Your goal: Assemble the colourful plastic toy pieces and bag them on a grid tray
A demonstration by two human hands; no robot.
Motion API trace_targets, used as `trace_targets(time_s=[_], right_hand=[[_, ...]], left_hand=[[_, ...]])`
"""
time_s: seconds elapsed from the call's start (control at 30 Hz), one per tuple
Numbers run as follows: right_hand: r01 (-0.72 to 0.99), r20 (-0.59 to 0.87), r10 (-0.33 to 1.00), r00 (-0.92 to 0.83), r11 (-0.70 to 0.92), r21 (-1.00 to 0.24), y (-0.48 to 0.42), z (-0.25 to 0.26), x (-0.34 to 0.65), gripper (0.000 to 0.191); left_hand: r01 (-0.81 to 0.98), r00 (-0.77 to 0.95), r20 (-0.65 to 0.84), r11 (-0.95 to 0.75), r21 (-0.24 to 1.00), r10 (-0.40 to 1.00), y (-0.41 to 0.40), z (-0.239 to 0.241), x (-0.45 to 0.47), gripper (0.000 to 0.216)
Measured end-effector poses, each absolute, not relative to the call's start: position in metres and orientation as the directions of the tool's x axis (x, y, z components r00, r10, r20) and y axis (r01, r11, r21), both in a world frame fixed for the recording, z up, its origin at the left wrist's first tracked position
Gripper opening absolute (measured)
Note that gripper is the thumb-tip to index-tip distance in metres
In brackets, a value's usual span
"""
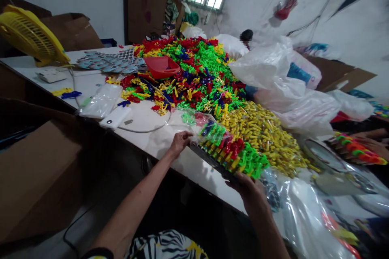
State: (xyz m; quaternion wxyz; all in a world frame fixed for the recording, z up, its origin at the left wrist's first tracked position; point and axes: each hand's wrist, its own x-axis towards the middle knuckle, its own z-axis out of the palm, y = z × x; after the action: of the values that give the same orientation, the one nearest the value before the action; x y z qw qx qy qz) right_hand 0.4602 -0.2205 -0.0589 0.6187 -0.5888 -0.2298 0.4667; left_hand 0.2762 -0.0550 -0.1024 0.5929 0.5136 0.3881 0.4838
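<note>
A dark, shallow tray (209,160) is tilted above the table's front edge. Rows of small green, red and blue plastic toys (232,145) with yellow lower parts fill it. A clear plastic bag (194,123) covers its far left end. My left hand (180,143) is closed at that end, pinching the bag's edge by the tray's corner. The near right end is gripped by my right hand (251,190), whose fingers are partly hidden below the tray. Just behind it lies a heap of yellow plastic pieces (261,133).
A large pile of coloured plastic toys (194,77) covers the table's middle, with a red scoop (161,66) on it. A yellow fan (30,34), stacked plastic bags (101,101) and a cable lie left. Clear sacks (282,77) and another person's hand (373,145) are at right.
</note>
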Motion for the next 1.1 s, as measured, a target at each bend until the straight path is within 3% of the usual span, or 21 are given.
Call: trace_targets(time_s=[0.1, 0.37, 0.53, 0.7, 0.9, 1.1], right_hand=[[-0.316, -0.239, 0.856, 0.458, -0.094, -0.944, -0.222, -0.060, 0.459, 0.033], [-0.277, -0.172, 0.850, 0.498, -0.032, -0.960, -0.217, -0.068, 0.452, 0.034], [-0.350, -0.178, 0.883, 0.435, -0.016, -0.937, -0.218, -0.069, 0.449, 0.030], [-0.342, -0.141, 0.911, 0.386, -0.001, -0.940, -0.222, -0.069, 0.457, 0.015], [-0.402, -0.183, 0.918, 0.351, -0.029, -0.915, -0.223, -0.070, 0.463, 0.025], [-0.343, -0.143, 0.904, 0.403, 0.004, -0.939, -0.222, -0.066, 0.463, 0.019]], left_hand=[[-0.193, 0.174, 0.004, 0.030, 0.981, 0.985, -0.046, -0.094, 0.270, 0.011], [-0.387, 0.083, -0.126, 0.149, 0.910, 0.989, -0.092, -0.092, 0.288, 0.035], [-0.681, 0.107, -0.202, 0.220, 0.698, 0.974, -0.107, -0.091, 0.294, 0.040], [-0.629, 0.117, -0.216, 0.241, 0.740, 0.969, -0.090, -0.074, 0.282, 0.036], [-0.661, 0.165, -0.012, 0.119, 0.741, 0.986, -0.089, -0.055, 0.269, 0.045], [-0.586, 0.268, -0.301, 0.403, 0.703, 0.915, -0.085, -0.050, 0.258, 0.036]])
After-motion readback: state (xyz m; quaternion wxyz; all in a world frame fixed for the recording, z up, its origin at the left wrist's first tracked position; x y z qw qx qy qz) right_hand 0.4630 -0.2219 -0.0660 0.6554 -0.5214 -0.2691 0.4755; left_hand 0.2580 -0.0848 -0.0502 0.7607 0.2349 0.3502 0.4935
